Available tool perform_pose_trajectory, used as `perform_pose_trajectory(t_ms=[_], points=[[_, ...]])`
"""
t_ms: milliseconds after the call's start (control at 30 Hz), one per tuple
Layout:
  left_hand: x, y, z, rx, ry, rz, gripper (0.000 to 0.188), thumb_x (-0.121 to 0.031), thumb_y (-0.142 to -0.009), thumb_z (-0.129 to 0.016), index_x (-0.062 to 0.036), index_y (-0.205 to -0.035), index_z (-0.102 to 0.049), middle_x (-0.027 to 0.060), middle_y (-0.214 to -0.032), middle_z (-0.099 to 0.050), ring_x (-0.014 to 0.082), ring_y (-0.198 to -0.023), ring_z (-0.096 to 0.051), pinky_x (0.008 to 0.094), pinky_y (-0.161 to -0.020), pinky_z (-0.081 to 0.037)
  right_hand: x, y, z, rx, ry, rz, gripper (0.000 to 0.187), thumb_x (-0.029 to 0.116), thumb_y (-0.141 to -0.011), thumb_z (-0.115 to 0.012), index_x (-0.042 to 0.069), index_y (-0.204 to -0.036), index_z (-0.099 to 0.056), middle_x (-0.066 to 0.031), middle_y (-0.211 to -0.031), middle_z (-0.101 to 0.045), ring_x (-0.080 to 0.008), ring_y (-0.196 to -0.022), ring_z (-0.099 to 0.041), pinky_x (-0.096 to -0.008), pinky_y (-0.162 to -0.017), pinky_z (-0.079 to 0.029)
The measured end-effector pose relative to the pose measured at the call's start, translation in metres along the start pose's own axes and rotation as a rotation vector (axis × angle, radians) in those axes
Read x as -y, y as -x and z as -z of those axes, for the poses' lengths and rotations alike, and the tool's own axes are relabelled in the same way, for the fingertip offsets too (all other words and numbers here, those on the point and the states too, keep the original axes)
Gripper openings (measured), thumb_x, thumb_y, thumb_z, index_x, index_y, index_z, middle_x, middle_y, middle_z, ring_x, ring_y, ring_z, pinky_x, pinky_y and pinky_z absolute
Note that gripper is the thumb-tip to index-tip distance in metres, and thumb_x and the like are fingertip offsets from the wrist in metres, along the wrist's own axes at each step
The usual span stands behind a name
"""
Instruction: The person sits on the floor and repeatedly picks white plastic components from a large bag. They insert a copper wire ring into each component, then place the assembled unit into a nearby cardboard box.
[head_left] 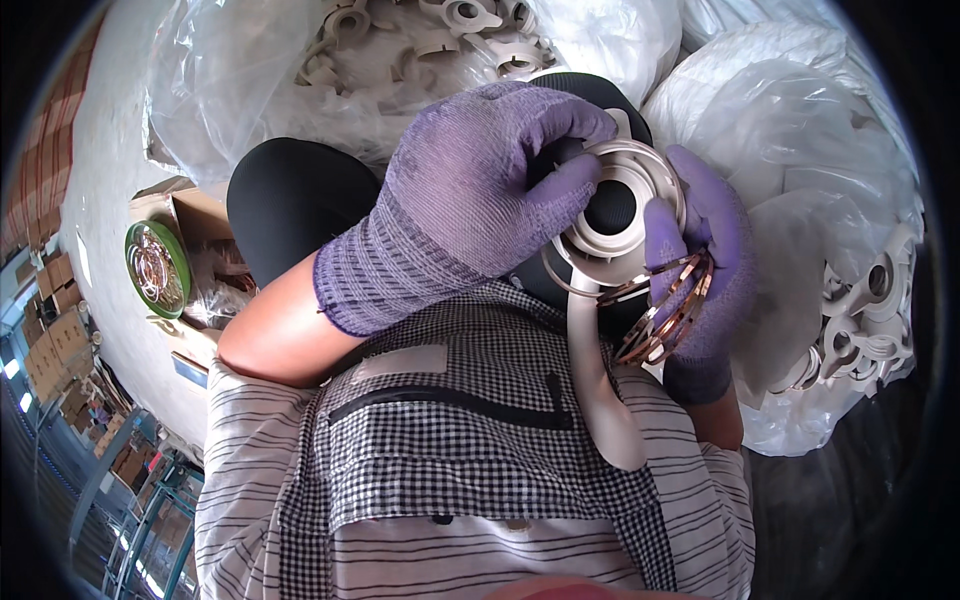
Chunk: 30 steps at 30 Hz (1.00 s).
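Both my hands wear purple knit gloves and hold an off-white plastic part above my lap. It has a round collar with a central hole and a long curved handle pointing toward me. My left hand pinches the collar's left and far edge between thumb and fingers. My right hand grips the right edge with thumb and fingers. A bunch of thin copper-coloured metal rings also hangs in my right hand. One thin ring loops out by the collar's lower left; I cannot tell whether it touches the part.
More off-white parts lie in a plastic-lined container beyond my knees. Others rest in a clear bag at right. At left, a green round tray of thin rings sits on a cardboard box. Stacked cartons stand farther left.
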<state>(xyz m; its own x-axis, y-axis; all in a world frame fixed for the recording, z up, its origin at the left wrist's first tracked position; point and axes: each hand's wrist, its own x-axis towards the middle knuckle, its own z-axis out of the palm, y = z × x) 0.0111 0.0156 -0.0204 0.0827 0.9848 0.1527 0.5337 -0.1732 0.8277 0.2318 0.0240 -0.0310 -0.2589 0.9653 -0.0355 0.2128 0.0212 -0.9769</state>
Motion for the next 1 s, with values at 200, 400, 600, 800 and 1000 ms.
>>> perform_pose_trajectory(t_ms=[200,400,600,800,1000], points=[[0.005,-0.004,0.003,0.048,0.068,-0.019,0.033,-0.019,-0.088,-0.082,-0.0027,-0.115,-0.074,0.01,-0.095,-0.074,0.0147,-0.082,-0.073,0.0273,-0.075,-0.058,-0.004,-0.013,0.012,0.059,0.422,0.331,0.04,0.005,-0.097,-0.065,-0.007,-0.134,-0.059,-0.0187,-0.119,-0.07,-0.0271,-0.105,-0.07,-0.0368,-0.094,-0.055],[0.002,-0.003,0.006,0.028,-0.054,-0.102,0.028,-0.015,-0.087,-0.082,-0.003,-0.111,-0.075,0.01,-0.092,-0.074,0.0175,-0.079,-0.073,0.0278,-0.071,-0.057,-0.023,-0.001,0.004,-0.064,0.142,0.157,0.035,0.005,-0.095,-0.064,-0.007,-0.128,-0.062,-0.0179,-0.113,-0.066,-0.0268,-0.101,-0.063,-0.0369,-0.09,-0.05],[-0.002,-0.011,0.003,0.028,-0.192,-0.123,0.022,-0.01,-0.087,-0.079,-0.0054,-0.108,-0.075,0.0121,-0.09,-0.074,0.0238,-0.076,-0.073,0.0316,-0.068,-0.058,-0.022,-0.008,0.009,-0.024,0.173,0.238,0.032,0.002,-0.09,-0.063,-0.005,-0.121,-0.064,-0.0111,-0.094,-0.059,-0.0184,-0.078,-0.054,-0.0306,-0.072,-0.045],[0.011,-0.011,0.01,0.099,-0.045,-0.147,0.026,-0.011,-0.088,-0.077,-0.0051,-0.113,-0.074,0.0112,-0.092,-0.074,0.0251,-0.078,-0.072,0.0334,-0.07,-0.058,-0.023,-0.011,0.013,0.031,0.254,0.373,0.037,0.005,-0.086,-0.069,-0.004,-0.121,-0.063,-0.0086,-0.089,-0.058,-0.0176,-0.074,-0.052,-0.0317,-0.073,-0.045],[0.025,-0.016,0.013,0.164,0.19,-0.098,0.024,-0.005,-0.09,-0.067,-0.0039,-0.113,-0.074,0.0102,-0.094,-0.074,0.0238,-0.079,-0.072,0.0334,-0.072,-0.057,-0.023,-0.016,0.019,0.123,0.265,0.325,0.048,0.023,-0.089,-0.073,-0.006,-0.126,-0.063,-0.0084,-0.092,-0.059,-0.02,-0.079,-0.054,-0.0325,-0.076,-0.046]])
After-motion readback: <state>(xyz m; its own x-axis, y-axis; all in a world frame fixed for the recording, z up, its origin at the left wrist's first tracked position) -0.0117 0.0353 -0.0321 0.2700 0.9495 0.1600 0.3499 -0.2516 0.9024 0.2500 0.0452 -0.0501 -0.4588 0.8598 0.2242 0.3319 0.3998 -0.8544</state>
